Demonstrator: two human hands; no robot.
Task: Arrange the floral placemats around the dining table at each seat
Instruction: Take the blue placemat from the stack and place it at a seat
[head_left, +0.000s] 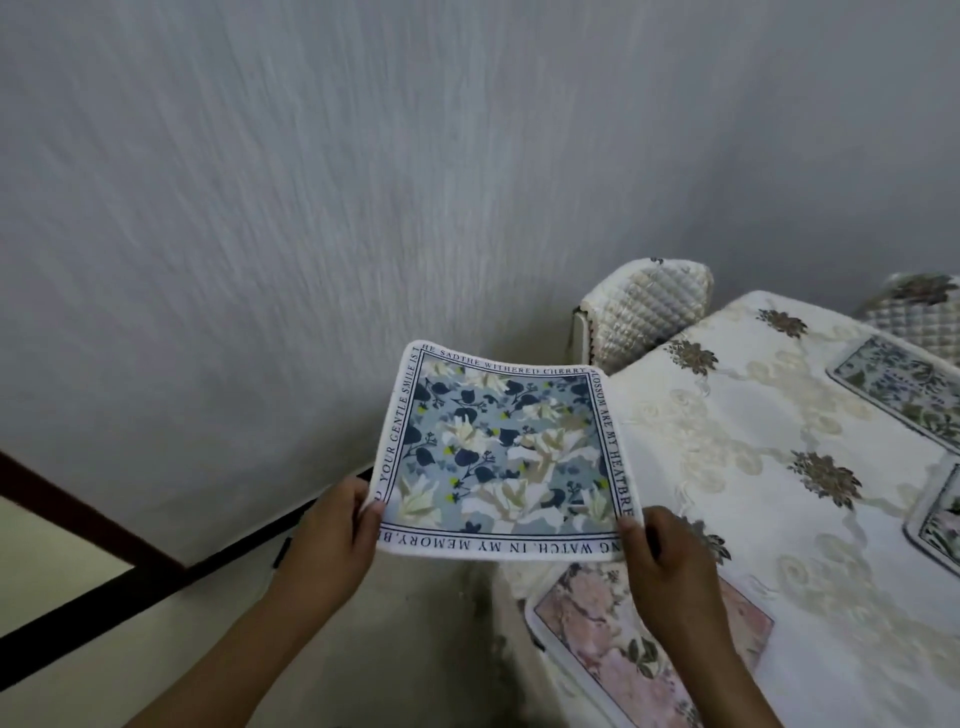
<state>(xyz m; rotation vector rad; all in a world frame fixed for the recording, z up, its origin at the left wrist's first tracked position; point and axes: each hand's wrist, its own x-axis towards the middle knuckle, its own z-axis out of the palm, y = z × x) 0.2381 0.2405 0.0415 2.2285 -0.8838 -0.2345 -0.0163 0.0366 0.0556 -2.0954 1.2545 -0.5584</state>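
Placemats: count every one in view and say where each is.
4. A blue placemat held by both hands; a pink one on the table's near edge; two at the right edge, cut off. More may lie out of frame.

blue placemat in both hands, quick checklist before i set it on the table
1. Both hands grip: left hand and right hand pinch the near corners of the blue placemat: ok.
2. Print faces up: ok.
3. Placemat over the table: mostly beside its left edge: not ok.
4. Free seat spot: by the chair the cloth looks bare: ok.
5. Clear of the pink placemat: ok.
6. Lies flat: sags, held in air: not ok.
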